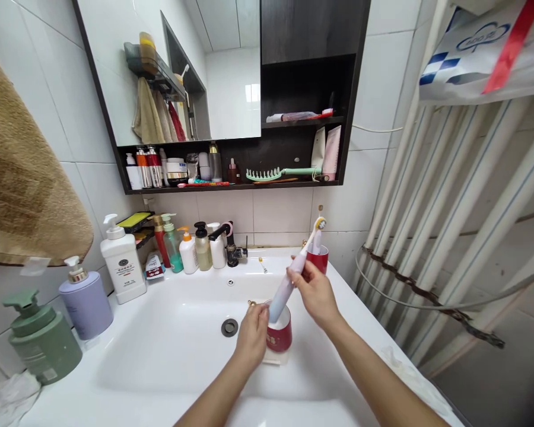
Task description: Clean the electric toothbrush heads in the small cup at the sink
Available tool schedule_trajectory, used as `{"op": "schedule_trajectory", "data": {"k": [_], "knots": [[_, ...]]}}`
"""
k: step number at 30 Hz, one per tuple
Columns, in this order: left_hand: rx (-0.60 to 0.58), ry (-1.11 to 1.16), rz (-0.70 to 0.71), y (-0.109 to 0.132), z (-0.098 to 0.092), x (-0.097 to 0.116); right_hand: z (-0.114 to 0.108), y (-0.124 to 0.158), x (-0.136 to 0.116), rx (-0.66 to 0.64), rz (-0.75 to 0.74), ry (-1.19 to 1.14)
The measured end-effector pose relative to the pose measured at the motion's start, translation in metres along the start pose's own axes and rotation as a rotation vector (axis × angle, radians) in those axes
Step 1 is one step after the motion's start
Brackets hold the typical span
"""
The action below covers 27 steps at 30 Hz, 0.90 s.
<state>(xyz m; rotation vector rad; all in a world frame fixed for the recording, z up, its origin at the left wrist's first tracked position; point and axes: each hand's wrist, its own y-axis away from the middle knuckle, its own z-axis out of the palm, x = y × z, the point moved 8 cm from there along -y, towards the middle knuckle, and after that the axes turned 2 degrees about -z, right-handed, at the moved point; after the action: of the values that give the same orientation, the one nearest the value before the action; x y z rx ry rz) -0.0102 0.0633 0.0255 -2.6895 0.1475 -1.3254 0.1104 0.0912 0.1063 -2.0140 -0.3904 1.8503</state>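
Observation:
My right hand (317, 293) grips a pale pink and blue electric toothbrush (293, 274) by its upper handle, brush head tilted up to the right. The handle's lower end rests inside a red cup (281, 333) that my left hand (251, 332) holds over the white sink basin (160, 350). A second red cup (319, 257) stands on the sink's back right corner, behind the brush head.
Pump bottles (191, 246) and a black tap (231, 243) line the back of the sink. A white bottle (122, 261), a lilac one (85, 299) and a green one (42, 338) stand left. A brown towel (22, 178) hangs left. White pipes (449, 237) run right. A mirror cabinet shelf (231, 172) hangs above.

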Motion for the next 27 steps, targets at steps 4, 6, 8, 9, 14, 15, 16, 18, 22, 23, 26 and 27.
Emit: {"op": "schedule_trajectory", "data": {"k": [4,6,8,9,14,15,16,18,22,23,26,27], "knots": [[-0.029,-0.196,-0.002,-0.011,0.014,-0.010,0.003,-0.021,0.006,0.005,-0.090,0.238],[-0.064,-0.288,0.025,-0.014,0.023,-0.012,0.013,-0.020,0.020,-0.047,-0.100,0.343],[-0.084,-0.365,0.056,-0.018,0.029,-0.011,0.021,-0.017,0.034,-0.085,-0.111,0.436],[-0.090,-0.397,0.072,-0.021,0.030,-0.009,0.023,-0.016,0.039,-0.098,-0.119,0.485],[-0.091,-0.509,0.162,-0.050,0.025,0.013,0.017,-0.035,0.049,-0.096,-0.137,0.699],[-0.087,-0.524,0.179,-0.059,0.023,0.019,0.014,-0.044,0.050,-0.085,-0.130,0.720],[-0.082,-0.538,0.195,-0.069,0.022,0.025,0.010,-0.055,0.050,-0.071,-0.123,0.737],[-0.071,-0.565,0.217,-0.090,0.021,0.037,0.003,-0.077,0.051,-0.042,-0.106,0.782],[-0.059,-0.615,0.245,-0.129,0.027,0.051,-0.006,-0.120,0.057,0.011,-0.078,0.861],[-0.061,-0.626,0.249,-0.138,0.030,0.053,-0.007,-0.128,0.060,0.019,-0.070,0.876],[-0.064,-0.652,0.257,-0.159,0.038,0.052,-0.008,-0.149,0.071,0.033,-0.035,0.916],[-0.063,-0.657,0.259,-0.165,0.041,0.051,-0.008,-0.155,0.075,0.036,-0.022,0.926]]}}
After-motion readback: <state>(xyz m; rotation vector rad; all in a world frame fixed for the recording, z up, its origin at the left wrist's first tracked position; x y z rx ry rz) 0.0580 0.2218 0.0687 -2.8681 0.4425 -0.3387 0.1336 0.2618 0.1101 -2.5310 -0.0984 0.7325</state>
